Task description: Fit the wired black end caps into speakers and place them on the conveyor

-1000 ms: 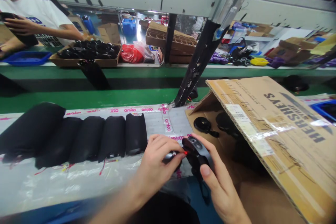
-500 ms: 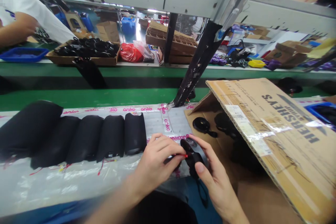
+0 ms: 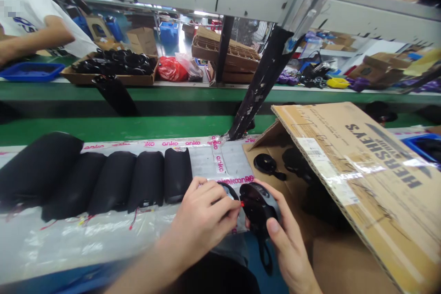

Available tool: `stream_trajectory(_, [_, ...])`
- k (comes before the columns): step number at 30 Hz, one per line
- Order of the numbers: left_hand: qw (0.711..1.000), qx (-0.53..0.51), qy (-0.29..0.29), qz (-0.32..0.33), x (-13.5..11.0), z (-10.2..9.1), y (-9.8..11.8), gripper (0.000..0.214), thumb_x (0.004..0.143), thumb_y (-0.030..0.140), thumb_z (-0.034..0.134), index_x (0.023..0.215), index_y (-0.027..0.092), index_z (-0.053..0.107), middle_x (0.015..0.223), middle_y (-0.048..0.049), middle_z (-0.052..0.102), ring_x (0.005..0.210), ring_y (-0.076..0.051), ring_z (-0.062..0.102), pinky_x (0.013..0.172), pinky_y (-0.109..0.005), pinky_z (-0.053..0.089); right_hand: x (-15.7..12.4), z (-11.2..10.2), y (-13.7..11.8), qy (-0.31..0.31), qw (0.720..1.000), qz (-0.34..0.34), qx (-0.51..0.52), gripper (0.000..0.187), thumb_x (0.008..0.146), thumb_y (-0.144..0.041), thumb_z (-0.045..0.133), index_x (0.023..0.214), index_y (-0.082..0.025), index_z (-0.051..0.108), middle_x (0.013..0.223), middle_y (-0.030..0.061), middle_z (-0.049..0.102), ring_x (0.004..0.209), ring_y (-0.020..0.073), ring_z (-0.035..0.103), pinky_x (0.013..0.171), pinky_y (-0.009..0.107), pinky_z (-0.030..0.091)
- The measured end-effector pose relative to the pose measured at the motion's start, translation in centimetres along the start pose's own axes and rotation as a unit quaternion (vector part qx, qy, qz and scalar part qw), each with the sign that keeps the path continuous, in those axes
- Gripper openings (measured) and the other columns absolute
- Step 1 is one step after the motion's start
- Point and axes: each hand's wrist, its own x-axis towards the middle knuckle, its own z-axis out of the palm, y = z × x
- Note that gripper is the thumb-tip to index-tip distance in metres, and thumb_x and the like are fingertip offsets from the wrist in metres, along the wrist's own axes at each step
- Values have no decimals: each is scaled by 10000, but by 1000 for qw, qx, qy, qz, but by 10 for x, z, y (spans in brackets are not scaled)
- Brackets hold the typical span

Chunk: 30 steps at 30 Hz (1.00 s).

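1. above the near edge of the plastic-covered table (image 3: 201, 163), the two hands work close together in front of the body, the left hand (image 3: 208, 209) just beside the right hand (image 3: 287, 234).
2. the right hand is clamped around a black rounded part (image 3: 254, 197) with a grey outer side; its thumb presses the near side, and the dark face of the part is turned toward the left hand.
3. the left hand has thumb and fingers pinched on a small red piece (image 3: 242, 203), right at that dark face; whether the two are joined, i cannot tell.
4. a second rounded part (image 3: 229, 189) with a shiny surface shows behind the left fingers, mostly hidden, so how it is held is unclear.
5. a black strap loop (image 3: 265, 257) hangs below the rounded part in the right hand.
6. to the left, five black cylinders (image 3: 113, 179) lie in a row on the table, the leftmost looking largest; thin red wires (image 3: 133, 221) trail from some near ends.
7. to the right stands a cardboard box (image 3: 320, 140) with a slanting flap; a round black piece (image 3: 265, 163) lies at its opening.
8. beyond the green surface (image 3: 179, 124), a person in a white shirt (image 3: 31, 18) reaches toward a blue tray (image 3: 32, 72).
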Motion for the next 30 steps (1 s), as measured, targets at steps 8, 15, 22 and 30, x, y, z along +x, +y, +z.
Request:
stream_trajectory(8, [994, -87, 26, -62, -11, 4, -14, 106, 952, 176, 829, 993, 225, 744, 1195, -59, 795, 1105, -233, 743, 1014, -376, 494, 7, 3, -8, -34, 999, 14, -5, 688, 953, -581, 799, 1577, -420, 559, 1596, 38, 642, 1359, 298, 710, 1035, 322, 649])
stream_trajectory(15, [971, -148, 18, -188, -24, 7, -16, 172, 903, 60, 701, 898, 224, 751, 1325, -94, 741, 1219, -283, 722, 1073, -426, 531, 6, 8, -26, -137, 978, 27, -153, 1016, 820, -139, 854, 1658, -491, 400, 1646, 39, 513, 1217, 257, 752, 1024, 382, 670])
stream_trajectory(22, [851, -418, 58, -313, -31, 20, -23, 155, 1046, 282, 628, 1145, 237, 737, 1414, -107, 716, 1356, -295, 669, 1164, -405, 506, 27, 13, -38, -123, 934, -64, -330, 987, 710, -342, 1026, 1541, -388, 494, 1379, 78, 682, 944, 273, 751, 838, 449, 695])
stream_trajectory(30, [867, -384, 23, -317, -45, 25, -23, 450, 1149, 520, 461, 1435, 260, 690, 1502, -77, 697, 1414, -293, 621, 1228, -388, 425, 27, 19, -11, -151, 962, -17, -226, 945, 688, -494, 1025, 1490, -344, 548, 1516, 107, 566, 1431, 384, 579, 1189, 548, 522])
